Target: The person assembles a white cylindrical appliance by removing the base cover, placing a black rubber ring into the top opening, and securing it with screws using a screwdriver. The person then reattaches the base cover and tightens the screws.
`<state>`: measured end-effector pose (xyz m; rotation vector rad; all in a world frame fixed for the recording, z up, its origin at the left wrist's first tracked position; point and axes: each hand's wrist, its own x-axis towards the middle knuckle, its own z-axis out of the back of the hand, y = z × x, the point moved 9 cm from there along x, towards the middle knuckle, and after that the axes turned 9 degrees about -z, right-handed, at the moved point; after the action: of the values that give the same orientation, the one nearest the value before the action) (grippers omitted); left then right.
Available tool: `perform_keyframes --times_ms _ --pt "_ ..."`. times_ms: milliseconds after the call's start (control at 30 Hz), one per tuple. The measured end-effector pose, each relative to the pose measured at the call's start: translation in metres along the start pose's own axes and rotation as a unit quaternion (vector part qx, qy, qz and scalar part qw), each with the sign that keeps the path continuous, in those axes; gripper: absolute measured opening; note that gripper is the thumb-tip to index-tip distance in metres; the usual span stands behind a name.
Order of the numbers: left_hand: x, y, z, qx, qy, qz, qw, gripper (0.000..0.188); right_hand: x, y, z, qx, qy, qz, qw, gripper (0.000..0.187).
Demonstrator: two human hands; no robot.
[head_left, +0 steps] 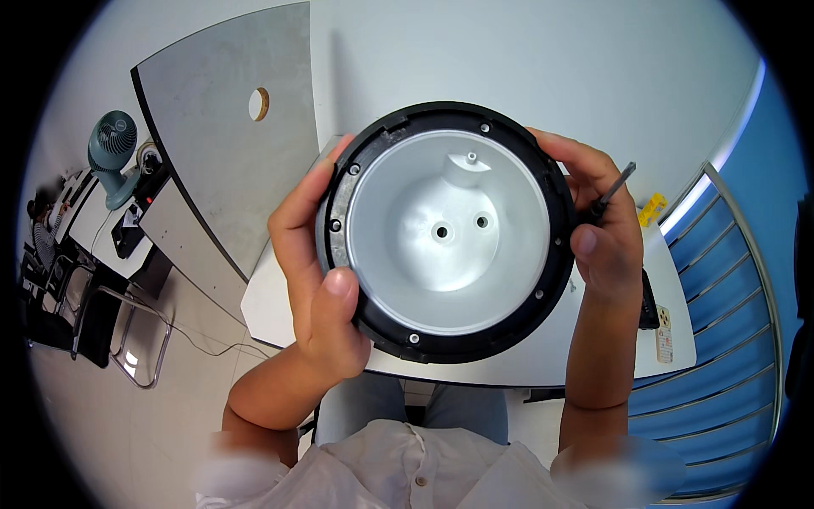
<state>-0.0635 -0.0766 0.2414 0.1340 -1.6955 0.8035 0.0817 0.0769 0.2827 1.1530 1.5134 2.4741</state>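
Note:
A round housing with a black rim (551,293) and a smooth silver-grey metal bowl (441,271) inside is held up in front of me, its open side toward me. Small screw holes dot the rim. Two dark holes show in the bowl's bottom, with a small raised post near its far wall. My left hand (309,271) grips the left side of the rim, thumb on the near face. On the right side, my right hand (610,212) clasps the rim and also holds a screwdriver (615,188), its shaft pointing up and right. The housing's underside is hidden.
Below the housing is a white table (678,339), with a yellow object (651,209), a dark flat item (649,301) and a remote-like strip (664,335) at right. A grey partition (229,102) and a fan (113,148) stand left; metal railings (729,288) right.

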Motion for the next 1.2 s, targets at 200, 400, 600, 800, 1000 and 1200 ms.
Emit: perform_keyframes --times_ms 200,400,600,800,1000,1200 --pt "-0.0013 -0.0005 -0.0001 0.005 0.001 -0.006 1.0 0.062 -0.0002 -0.0003 -0.0001 -0.001 0.0 -0.001 1.0 0.078" --pt "-0.0046 0.0037 0.0031 0.001 -0.057 0.041 0.998 0.072 0.001 -0.0007 -0.0013 -0.002 0.001 0.0 1.0 0.078" --pt "-0.0027 0.0026 0.003 0.006 -0.051 0.039 0.998 0.073 0.002 0.0014 -0.0015 0.001 0.002 0.003 1.0 0.078" --pt "-0.0003 0.0006 0.0017 0.015 -0.036 0.026 0.999 0.072 0.0025 0.0005 -0.0019 0.003 0.003 0.004 1.0 0.078" --pt "-0.0007 0.002 0.0013 0.015 -0.031 0.026 0.999 0.071 0.0024 0.001 -0.0019 0.003 0.003 0.005 1.0 0.078" --pt "-0.0011 0.0032 0.0006 -0.01 -0.024 0.008 1.0 0.067 0.0025 0.0011 -0.002 0.003 0.003 0.006 1.0 0.078"
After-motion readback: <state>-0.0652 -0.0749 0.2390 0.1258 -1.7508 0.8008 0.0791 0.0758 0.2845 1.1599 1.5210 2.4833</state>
